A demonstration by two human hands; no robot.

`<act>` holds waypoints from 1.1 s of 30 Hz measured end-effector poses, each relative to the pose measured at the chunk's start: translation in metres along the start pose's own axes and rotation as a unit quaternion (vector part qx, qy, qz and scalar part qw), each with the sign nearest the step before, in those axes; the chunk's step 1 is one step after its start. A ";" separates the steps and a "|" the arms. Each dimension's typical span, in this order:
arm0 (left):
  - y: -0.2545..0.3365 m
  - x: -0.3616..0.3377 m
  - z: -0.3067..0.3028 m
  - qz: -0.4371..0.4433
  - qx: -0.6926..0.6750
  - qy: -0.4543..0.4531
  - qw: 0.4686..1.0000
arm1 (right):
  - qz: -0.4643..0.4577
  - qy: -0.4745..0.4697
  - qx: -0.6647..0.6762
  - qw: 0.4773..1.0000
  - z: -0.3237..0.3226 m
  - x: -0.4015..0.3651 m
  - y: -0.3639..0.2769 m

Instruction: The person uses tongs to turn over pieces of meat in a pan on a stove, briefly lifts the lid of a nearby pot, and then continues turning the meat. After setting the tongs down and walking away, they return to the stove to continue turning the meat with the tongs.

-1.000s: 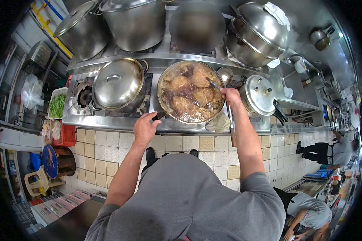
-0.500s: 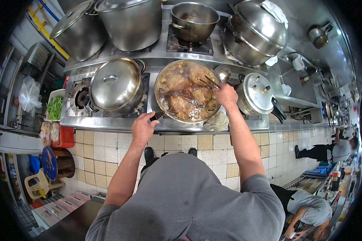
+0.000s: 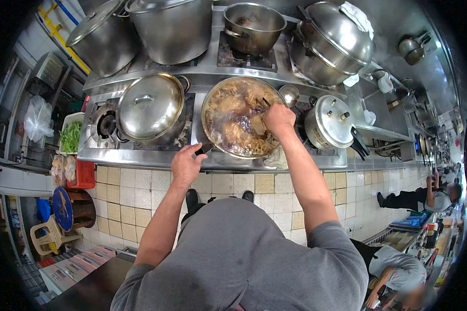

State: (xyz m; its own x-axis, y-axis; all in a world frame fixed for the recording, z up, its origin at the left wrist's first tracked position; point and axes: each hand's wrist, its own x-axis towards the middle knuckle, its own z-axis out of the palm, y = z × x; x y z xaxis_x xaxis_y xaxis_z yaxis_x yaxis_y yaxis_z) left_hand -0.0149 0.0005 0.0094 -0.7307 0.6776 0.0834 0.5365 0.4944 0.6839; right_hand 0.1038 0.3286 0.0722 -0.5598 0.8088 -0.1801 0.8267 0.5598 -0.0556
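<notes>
A wide pan (image 3: 206,132) of bubbling brown liquid with large pieces of browned meat (image 3: 233,133) sits on the stove in front of me. My left hand (image 3: 187,165) is at the pan's near left side, thumb and forefinger about its black handle (image 3: 204,149). Over the pan's right part, my right hand (image 3: 279,119) is closed round a dark utensil with two thin prongs (image 3: 263,102); whether tongs or chopsticks is hard to tell. My fingers hide part of it. Steam blurs some of the liquid.
A lidded pot (image 3: 150,106) stands left of the pan, a pressure cooker (image 3: 331,122) right of it. A ladle (image 3: 289,94) and cloth (image 3: 278,158) lie close by. Behind are large pots (image 3: 174,33) and an open pot (image 3: 254,31). Two other people (image 3: 399,267) are at the right.
My right hand has moved left and slightly up over the pan, with the utensil's prongs now standing more upright. My left hand stays by the handle. More steam shows.
</notes>
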 end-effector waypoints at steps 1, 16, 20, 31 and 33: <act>0.000 0.000 0.000 0.003 0.001 0.002 1.000 | -0.004 0.000 0.003 1.000 0.001 0.002 0.000; 0.001 0.000 -0.001 0.005 0.010 0.007 1.000 | -0.049 -0.014 -0.034 0.998 0.007 0.058 0.050; 0.002 0.001 -0.002 0.002 0.006 0.002 1.000 | -0.054 -0.030 -0.042 0.997 -0.005 0.055 0.051; -0.001 0.001 0.000 0.005 0.003 0.004 1.000 | -0.064 -0.019 -0.052 0.996 0.018 0.053 0.028; -0.001 0.000 0.002 0.013 0.006 0.004 1.000 | -0.055 0.005 -0.034 0.998 0.024 0.048 0.029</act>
State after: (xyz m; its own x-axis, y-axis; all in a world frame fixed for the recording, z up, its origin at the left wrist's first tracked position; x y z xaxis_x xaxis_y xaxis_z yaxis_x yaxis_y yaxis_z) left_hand -0.0148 0.0006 0.0071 -0.7201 0.6856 0.1066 0.5599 0.4835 0.6729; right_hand 0.1017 0.3793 0.0383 -0.6471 0.7441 -0.1659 0.7554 0.6553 -0.0071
